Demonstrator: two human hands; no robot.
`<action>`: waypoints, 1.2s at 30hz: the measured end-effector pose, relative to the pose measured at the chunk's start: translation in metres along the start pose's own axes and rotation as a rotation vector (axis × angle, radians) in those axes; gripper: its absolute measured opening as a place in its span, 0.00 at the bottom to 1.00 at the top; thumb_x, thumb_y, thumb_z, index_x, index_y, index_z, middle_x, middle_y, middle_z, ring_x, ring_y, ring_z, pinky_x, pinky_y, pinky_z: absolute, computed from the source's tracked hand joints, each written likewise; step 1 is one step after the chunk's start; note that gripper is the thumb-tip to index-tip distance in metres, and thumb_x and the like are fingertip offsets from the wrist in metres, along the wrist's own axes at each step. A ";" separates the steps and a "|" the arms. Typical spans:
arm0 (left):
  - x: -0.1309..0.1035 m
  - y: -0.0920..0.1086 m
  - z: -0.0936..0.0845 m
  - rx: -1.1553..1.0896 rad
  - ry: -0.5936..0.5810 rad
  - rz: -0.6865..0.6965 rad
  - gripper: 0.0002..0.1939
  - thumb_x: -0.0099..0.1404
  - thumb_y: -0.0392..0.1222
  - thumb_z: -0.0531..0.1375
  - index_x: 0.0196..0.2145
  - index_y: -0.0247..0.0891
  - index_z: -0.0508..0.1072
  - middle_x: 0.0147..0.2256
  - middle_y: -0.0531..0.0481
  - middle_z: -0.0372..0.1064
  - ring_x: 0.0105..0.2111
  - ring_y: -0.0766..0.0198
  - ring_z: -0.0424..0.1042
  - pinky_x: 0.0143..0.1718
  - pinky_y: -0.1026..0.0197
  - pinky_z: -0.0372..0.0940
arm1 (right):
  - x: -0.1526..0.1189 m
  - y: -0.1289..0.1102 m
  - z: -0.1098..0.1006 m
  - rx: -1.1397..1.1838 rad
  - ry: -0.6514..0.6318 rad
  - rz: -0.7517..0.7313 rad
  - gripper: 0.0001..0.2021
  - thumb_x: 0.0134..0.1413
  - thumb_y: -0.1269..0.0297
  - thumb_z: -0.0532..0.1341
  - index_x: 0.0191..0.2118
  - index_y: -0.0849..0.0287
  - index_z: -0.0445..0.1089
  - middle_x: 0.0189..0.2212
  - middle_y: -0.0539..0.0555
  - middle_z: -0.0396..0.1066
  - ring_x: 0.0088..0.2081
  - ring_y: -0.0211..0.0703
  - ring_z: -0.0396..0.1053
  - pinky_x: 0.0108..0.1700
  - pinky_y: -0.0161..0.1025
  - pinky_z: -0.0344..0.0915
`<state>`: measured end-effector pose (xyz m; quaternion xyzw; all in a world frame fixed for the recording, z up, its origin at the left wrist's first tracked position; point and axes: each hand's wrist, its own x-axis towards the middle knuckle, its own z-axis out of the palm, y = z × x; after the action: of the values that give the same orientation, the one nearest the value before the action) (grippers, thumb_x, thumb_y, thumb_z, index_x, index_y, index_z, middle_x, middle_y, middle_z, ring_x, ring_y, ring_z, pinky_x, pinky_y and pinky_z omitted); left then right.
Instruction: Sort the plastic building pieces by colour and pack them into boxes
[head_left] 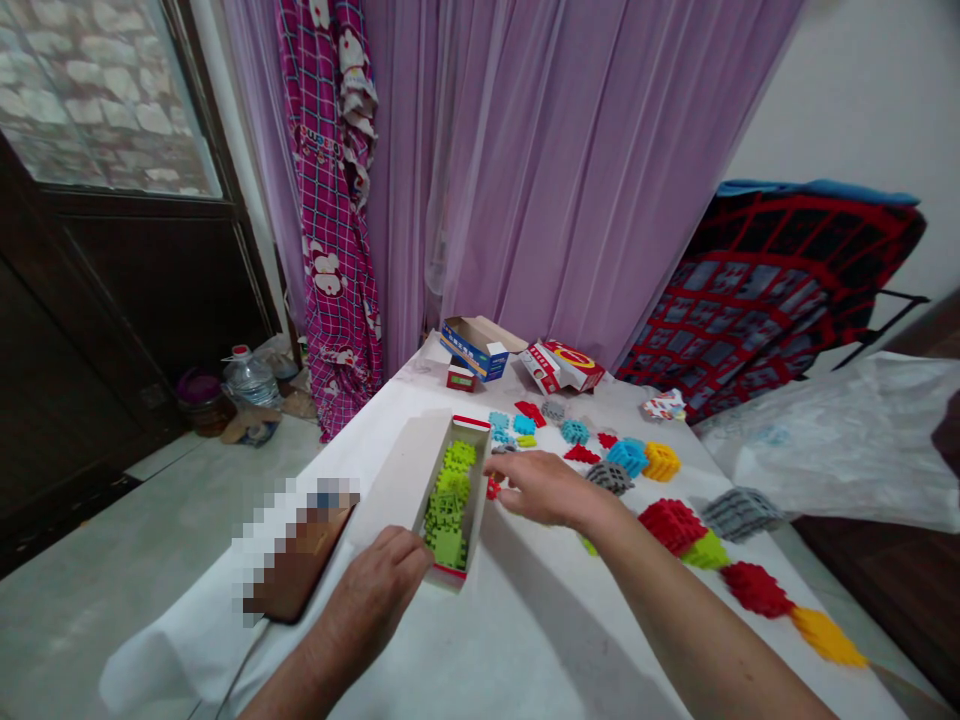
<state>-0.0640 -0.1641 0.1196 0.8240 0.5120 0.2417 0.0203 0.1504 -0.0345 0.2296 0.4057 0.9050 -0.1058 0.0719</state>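
A long open box [480,492] with a red edge stands on the white-covered table, its flap spread out to the left. Bright green interlocking pieces [448,500] lie inside it. My left hand [390,570] is at the box's near left corner, its fingers curled against the edge. My right hand [534,485] reaches over the box's right side with its fingers bent; a small red piece [493,488] shows beside the fingertips, and whether they grip it cannot be made out. Blue pieces [524,425] lie just beyond this hand.
Red [671,526], grey [742,513] and yellow [829,636] piles of pieces spread along the table's right side. At the back are a blue carton [474,352] and a red-white carton [562,366]. A phone [300,560] with a cable lies at the left edge.
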 end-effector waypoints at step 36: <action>0.030 -0.002 0.011 -0.017 0.239 0.280 0.17 0.73 0.51 0.49 0.34 0.46 0.74 0.28 0.56 0.75 0.27 0.70 0.75 0.30 0.72 0.68 | -0.012 0.071 0.107 0.094 0.059 0.380 0.25 0.53 0.70 0.58 0.58 0.55 0.65 0.49 0.60 0.72 0.49 0.51 0.70 0.48 0.41 0.64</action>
<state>-0.0505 -0.1350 0.1206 0.8524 0.3892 0.3427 -0.0673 0.2161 -0.0242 0.1192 0.5750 0.8080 -0.1203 0.0450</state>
